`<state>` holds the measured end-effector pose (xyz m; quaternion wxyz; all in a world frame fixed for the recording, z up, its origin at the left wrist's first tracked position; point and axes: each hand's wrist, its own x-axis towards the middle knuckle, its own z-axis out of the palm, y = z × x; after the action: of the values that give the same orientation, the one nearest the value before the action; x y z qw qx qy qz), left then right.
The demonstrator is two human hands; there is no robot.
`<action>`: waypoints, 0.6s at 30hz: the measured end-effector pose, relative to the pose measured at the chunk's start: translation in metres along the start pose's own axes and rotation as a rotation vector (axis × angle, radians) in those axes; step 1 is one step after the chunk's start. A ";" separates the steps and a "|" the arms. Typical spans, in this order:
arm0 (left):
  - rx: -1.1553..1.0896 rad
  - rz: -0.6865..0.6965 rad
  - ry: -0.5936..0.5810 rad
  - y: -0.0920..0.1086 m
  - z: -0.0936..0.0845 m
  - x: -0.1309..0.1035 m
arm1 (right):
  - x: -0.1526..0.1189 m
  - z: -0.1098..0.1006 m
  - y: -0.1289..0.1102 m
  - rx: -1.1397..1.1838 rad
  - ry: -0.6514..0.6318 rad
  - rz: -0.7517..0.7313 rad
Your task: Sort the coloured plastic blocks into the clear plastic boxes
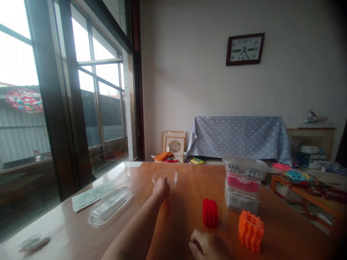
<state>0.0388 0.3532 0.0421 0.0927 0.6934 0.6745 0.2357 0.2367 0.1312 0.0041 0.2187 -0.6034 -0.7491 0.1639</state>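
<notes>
My left hand [162, 187] is stretched far out over the table, its fingers closed at the near edge of a clear plastic tray [173, 177]. The hand hides part of that tray. Closer in, my right hand [206, 246] rests low over the tabletop with its fingers curled, and nothing shows in them. Just beyond it stands a red block of wavy, ridged pieces [210, 213]. To its right is an orange block of interlocking toothed pieces [251, 231], apart from the hand.
Stacked clear plastic boxes [242, 187] stand at the right of the wooden table [187, 195]. On the left lie nested clear plastic containers [111, 207], a printed paper [90, 196] and a small clear packet [33, 242]. Windows line the left side.
</notes>
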 end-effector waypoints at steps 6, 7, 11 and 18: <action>0.055 0.062 -0.015 -0.003 -0.016 -0.056 | -0.011 -0.015 -0.011 0.068 0.072 -0.050; 0.062 0.081 -0.017 -0.004 -0.019 -0.067 | -0.012 -0.016 -0.012 0.083 0.086 -0.057; 0.064 0.148 -0.009 -0.008 -0.033 -0.108 | -0.017 -0.020 -0.017 0.126 0.165 -0.111; -0.387 0.220 0.102 0.021 -0.029 -0.157 | -0.022 -0.034 -0.020 0.353 0.465 -0.131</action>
<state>0.0473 0.1921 0.0450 0.1637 0.7193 0.5410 0.4040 0.2416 0.1044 0.0400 0.4960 -0.5277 -0.6763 0.1348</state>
